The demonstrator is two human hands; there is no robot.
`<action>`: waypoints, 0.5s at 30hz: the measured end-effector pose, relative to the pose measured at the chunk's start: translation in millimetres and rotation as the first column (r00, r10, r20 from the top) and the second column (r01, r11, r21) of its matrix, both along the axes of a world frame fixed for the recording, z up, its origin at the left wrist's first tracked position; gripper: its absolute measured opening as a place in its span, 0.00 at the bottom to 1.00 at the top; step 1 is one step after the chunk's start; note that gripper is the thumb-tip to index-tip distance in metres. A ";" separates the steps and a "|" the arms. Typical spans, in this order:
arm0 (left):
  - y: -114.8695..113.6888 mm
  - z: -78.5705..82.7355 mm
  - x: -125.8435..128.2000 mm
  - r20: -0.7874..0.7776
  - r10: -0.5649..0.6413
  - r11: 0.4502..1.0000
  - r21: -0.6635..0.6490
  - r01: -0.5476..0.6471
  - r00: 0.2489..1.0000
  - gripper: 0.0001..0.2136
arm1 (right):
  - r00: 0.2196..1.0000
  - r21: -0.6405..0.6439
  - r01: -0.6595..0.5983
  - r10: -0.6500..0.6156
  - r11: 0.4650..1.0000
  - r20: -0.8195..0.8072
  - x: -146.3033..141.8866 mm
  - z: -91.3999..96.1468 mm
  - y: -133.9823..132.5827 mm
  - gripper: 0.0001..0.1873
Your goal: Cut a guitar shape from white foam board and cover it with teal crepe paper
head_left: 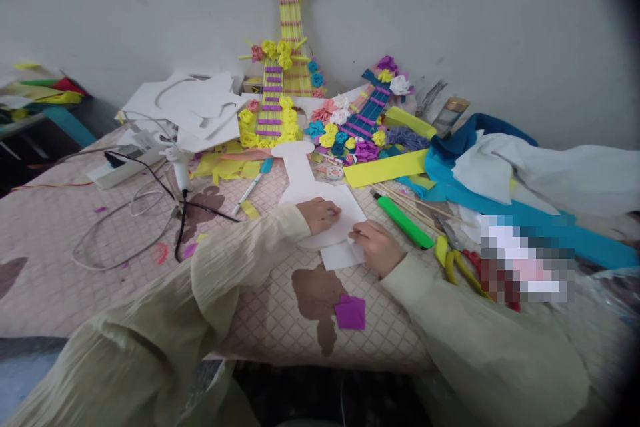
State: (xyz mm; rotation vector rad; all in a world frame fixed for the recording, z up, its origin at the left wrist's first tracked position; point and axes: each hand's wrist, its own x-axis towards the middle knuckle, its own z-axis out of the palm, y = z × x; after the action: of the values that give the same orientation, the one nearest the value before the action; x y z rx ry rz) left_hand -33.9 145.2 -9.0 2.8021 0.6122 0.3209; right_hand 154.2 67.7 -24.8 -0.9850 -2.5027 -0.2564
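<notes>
A white guitar-shaped paper cutout point(299, 170) lies on a white sheet point(345, 257) near the middle of the table, its narrow neck pointing away from me. My left hand point(319, 215) rests on its wide body, fingers curled and pressing it down. At the right edge of the paper, my right hand point(377, 247) is closed in a pinch. Whatever small thing is between those fingertips cannot be made out. A purple paper piece point(351, 312) lies on the tablecloth nearer to me. To the right of my hands is a green-handled cutter knife point(405, 221).
Decorated paper guitars point(271, 103) lean against the wall. A white glue gun point(179, 167), its cable and a power strip point(123, 167) lie left. On the right are yellow-handled scissors point(457, 263), wooden sticks point(407, 203), a yellow strip point(387, 169) and blue crepe paper point(545, 230).
</notes>
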 end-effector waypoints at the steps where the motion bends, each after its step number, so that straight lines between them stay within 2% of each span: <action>1: -0.2 0.5 0.0 -0.007 0.000 1.000 0.006 0.000 1.000 0.12 | 1.000 0.003 0.012 -0.012 1.000 -0.002 1.1 0.0 0.3 0.16; 15: -0.1 8.5 0.0 -0.148 -0.027 0.996 0.079 0.039 0.989 0.14 | 1.000 -0.021 0.009 -0.009 1.000 0.010 -17.9 -0.6 -13.3 0.13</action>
State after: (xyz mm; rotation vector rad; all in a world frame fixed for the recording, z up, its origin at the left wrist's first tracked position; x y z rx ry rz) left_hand -33.9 145.1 -0.5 2.9311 0.5959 0.1362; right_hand 136.3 54.4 -25.4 -1.0059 -2.5149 -0.2388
